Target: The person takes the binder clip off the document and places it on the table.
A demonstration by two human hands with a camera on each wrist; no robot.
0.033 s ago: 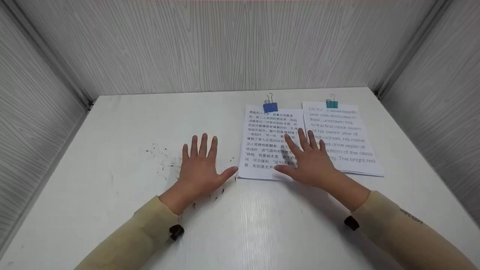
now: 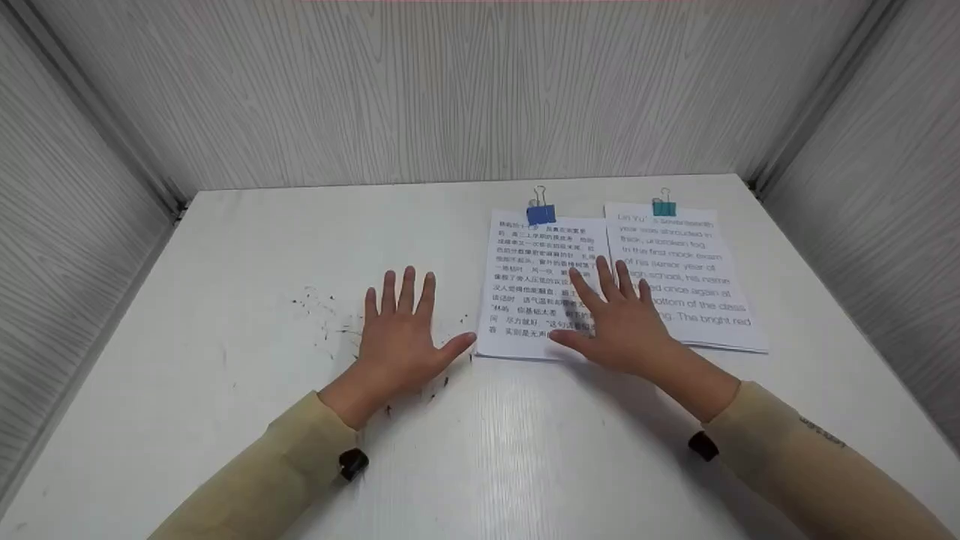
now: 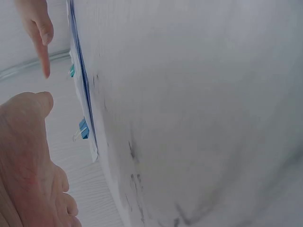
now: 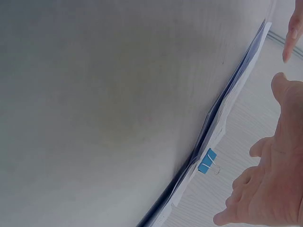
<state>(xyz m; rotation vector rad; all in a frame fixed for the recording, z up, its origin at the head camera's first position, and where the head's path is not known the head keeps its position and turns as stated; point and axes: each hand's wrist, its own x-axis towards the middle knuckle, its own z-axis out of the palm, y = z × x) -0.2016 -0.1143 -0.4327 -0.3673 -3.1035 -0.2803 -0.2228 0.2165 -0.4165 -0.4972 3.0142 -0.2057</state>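
Note:
Fingers straight and spread, my left hand [image 2: 401, 341] is held palm down over the white table, left of the papers, holding nothing. My right hand [image 2: 622, 330], spread the same way, hovers over two paper stacks and hides some of their print. The nearer-left stack [image 2: 517, 345] has Chinese text and a blue binder clip [image 2: 541, 214] on its top edge. English text covers the right-hand stack [image 2: 727, 300], which carries a teal binder clip [image 2: 664, 208]. In the right wrist view a gap shows between the right hand and the sheets [image 4: 227, 104].
The white table [image 2: 247, 262] has dark marks [image 2: 326, 322] around the left hand. Grey wood-grain panels stand at the back [image 2: 450, 90], left [image 2: 67, 187] and right [image 2: 870, 187]. Each sleeve has a small dark item at the wrist, left [image 2: 353, 463] and right [image 2: 703, 445].

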